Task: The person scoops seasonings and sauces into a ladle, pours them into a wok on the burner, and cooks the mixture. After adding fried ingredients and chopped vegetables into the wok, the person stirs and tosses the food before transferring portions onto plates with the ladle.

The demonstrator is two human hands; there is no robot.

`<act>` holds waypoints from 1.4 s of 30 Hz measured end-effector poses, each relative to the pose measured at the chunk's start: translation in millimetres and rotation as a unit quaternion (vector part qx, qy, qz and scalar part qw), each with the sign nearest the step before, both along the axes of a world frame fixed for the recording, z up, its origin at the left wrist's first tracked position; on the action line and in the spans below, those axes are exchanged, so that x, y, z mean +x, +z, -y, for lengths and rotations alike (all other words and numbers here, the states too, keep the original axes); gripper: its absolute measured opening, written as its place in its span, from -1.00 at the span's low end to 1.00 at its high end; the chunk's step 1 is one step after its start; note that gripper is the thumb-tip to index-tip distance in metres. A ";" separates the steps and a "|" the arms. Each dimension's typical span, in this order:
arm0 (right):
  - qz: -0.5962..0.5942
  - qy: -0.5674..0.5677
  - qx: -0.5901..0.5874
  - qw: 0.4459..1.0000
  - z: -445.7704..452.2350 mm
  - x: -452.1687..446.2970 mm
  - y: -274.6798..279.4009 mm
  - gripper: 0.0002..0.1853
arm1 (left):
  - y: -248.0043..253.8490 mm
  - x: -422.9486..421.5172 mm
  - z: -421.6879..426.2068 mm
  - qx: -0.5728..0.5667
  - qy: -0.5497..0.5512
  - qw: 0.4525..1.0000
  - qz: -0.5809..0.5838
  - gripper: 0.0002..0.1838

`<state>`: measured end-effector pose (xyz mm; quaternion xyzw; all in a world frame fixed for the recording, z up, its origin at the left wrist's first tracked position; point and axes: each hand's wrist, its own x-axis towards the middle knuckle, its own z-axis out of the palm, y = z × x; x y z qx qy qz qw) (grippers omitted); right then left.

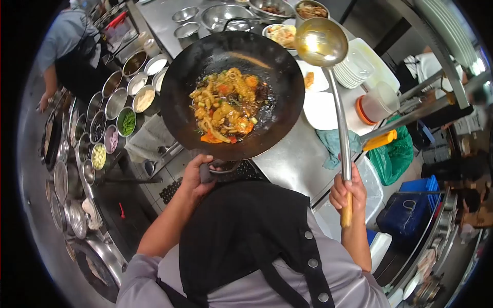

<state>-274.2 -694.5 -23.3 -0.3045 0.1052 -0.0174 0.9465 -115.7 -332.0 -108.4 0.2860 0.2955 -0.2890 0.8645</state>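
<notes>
My left hand [199,177] is closed around the near handle of a dark wok [177,97], with a grey cloth [206,173] between hand and handle. Inside the wok lies a saucy stir-fry [226,105] with orange, red and green pieces. On the right, my right hand [347,193] grips the long shaft of a metal ladle [322,43] just above its wooden end. The ladle's bowl is raised beside the wok's right rim, apart from the food, and its inner face shows a yellowish film.
White plates [321,110] and a stack of containers [354,69] stand on the steel counter [280,167] beyond the wok. Several bowls of chopped ingredients [126,121] line the left. A co-worker [72,46] stands at upper left. A green bag [393,159] hangs at right, below a metal shelf.
</notes>
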 end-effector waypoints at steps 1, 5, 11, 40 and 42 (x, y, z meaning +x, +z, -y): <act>-0.016 0.019 -0.059 0.998 -5.0 -0.9 0.9 -0.36 | -1.1 -0.9 -1.1 -0.007 -0.003 1.000 -0.001 -0.69; -0.108 0.071 -0.246 0.961 -26.3 6.8 4.3 -0.31 | -7.9 0.7 -4.2 -0.020 0.008 1.000 -0.012 -0.76; -0.151 0.176 -0.471 0.851 -49.8 26.0 1.0 -0.27 | 6.2 0.1 0.1 0.004 -0.003 1.000 0.003 -0.79; -0.162 0.242 -0.351 0.890 -47.7 30.8 21.0 -0.37 | 5.2 0.0 10.3 -0.009 0.003 1.000 -0.003 -0.80; -0.156 0.245 -0.297 0.910 -49.8 31.2 26.8 -0.37 | -0.2 -0.2 7.4 -0.005 -0.013 1.000 0.003 -0.78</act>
